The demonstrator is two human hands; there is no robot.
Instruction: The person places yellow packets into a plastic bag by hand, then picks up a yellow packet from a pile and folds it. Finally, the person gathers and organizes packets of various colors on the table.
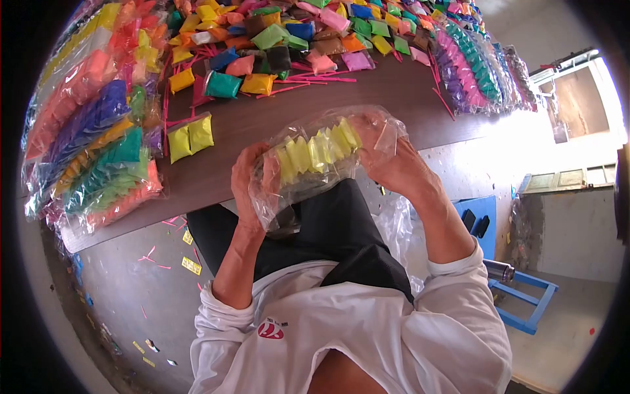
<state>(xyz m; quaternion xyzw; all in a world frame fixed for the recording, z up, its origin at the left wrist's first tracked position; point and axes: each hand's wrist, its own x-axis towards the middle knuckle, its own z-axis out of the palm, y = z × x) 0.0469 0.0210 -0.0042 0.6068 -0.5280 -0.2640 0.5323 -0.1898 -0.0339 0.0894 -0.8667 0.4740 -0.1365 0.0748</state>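
Observation:
A clear plastic bag (pixel 318 148) with a row of pale yellow packets inside hangs between my hands, above my lap at the table's front edge. My left hand (pixel 252 180) grips the bag's left end, its fingers partly behind the crinkled film. At the other end, my right hand (pixel 390 154) is closed on the bag, its fingers seen through the plastic. Two yellow packets (pixel 191 138) lie side by side on the brown table (pixel 243 121), left of the bag.
Loose packets in many colours (pixel 282 39) are heaped at the table's back, with pink strips (pixel 292 85) before them. Filled bags are stacked at left (pixel 105 144) and back right (pixel 469 65). A blue stool (pixel 525 299) stands on the floor at right.

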